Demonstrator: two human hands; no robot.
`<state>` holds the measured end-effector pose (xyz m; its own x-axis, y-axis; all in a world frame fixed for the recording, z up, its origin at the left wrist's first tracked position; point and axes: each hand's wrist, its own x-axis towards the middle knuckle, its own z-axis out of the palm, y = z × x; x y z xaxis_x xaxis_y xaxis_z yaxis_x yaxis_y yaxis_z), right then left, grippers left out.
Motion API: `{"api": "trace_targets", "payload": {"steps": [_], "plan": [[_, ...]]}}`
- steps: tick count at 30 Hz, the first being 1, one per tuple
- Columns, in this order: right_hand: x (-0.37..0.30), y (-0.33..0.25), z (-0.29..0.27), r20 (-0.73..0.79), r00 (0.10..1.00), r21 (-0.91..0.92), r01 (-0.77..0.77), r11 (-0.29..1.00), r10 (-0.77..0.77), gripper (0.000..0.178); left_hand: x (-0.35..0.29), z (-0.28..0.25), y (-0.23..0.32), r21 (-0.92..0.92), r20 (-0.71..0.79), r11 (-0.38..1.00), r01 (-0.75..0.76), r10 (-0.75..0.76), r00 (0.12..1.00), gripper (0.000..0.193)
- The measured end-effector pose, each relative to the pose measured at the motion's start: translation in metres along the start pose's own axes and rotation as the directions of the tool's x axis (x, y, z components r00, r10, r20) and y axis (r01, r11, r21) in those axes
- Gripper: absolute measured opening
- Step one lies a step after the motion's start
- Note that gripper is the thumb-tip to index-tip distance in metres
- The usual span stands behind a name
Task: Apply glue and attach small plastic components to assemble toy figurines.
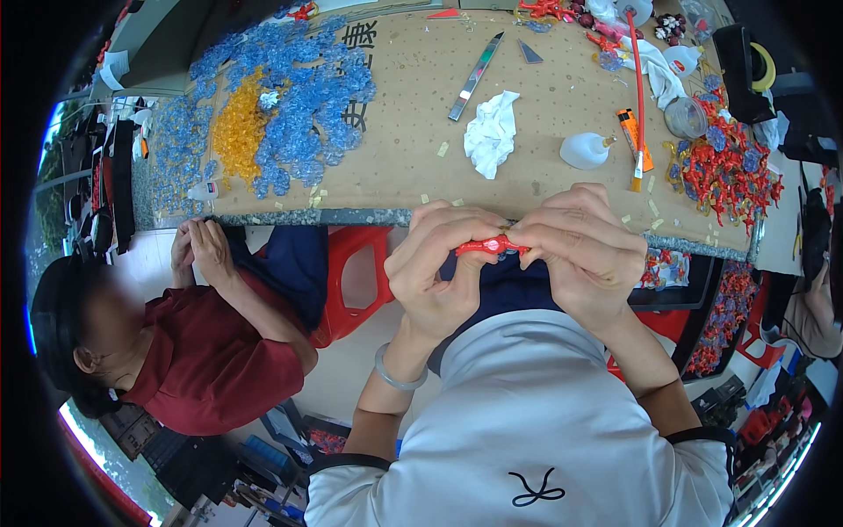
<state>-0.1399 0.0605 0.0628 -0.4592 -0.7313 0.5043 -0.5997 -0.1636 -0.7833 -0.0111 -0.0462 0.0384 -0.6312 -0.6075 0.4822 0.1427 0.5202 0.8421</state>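
Observation:
A small red plastic figure (493, 247) is held level between my two hands, just off the table's near edge. My left hand (443, 255) pinches its left end with thumb and fingertips, a pale bangle on that wrist. On the other end, my right hand (580, 246) closes with thumb and fingers. Something bluish shows under the red piece, partly hidden by my fingers. Ahead on the table lie a crumpled white tissue (492, 134) and a squeeze bottle (587, 150) with a narrow tip.
Blue clear pieces (307, 97) and amber pieces (239, 132) are heaped at left, red figures (724, 176) at right. A brush (638, 105), an orange lighter (634, 139) and a flat blade (477, 76) lie on the table. A co-worker in a maroon shirt (224, 351) sits at left.

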Motion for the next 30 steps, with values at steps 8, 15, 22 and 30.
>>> {"api": "trace_targets", "payload": {"steps": [8, 15, 22, 30], "plan": [[0.007, 0.005, -0.003, 0.061, 0.989, 0.053, -0.135, 0.989, 0.131, 0.021, -0.008, 0.0, -0.004, -0.198, 0.065, 0.943, 0.268, -0.261, 0.963, 0.016], [0.009, 0.012, 0.002, 0.102, 0.972, 0.08, -0.221, 0.972, 0.212, 0.014, -0.012, 0.002, -0.004, -0.452, 0.098, 0.774, 0.443, -0.451, 0.887, 0.026], [0.006, 0.009, 0.012, 0.004, 0.931, 0.225, -0.358, 0.906, 0.366, 0.017, -0.019, 0.002, -0.011, -0.543, 0.113, 0.687, 0.483, -0.51, 0.853, 0.043], [0.002, 0.013, 0.012, 0.037, 0.875, 0.404, -0.454, 0.794, 0.482, 0.013, -0.022, 0.004, -0.018, -0.673, 0.242, 0.53, 0.515, -0.5, 0.831, 0.042]]}}
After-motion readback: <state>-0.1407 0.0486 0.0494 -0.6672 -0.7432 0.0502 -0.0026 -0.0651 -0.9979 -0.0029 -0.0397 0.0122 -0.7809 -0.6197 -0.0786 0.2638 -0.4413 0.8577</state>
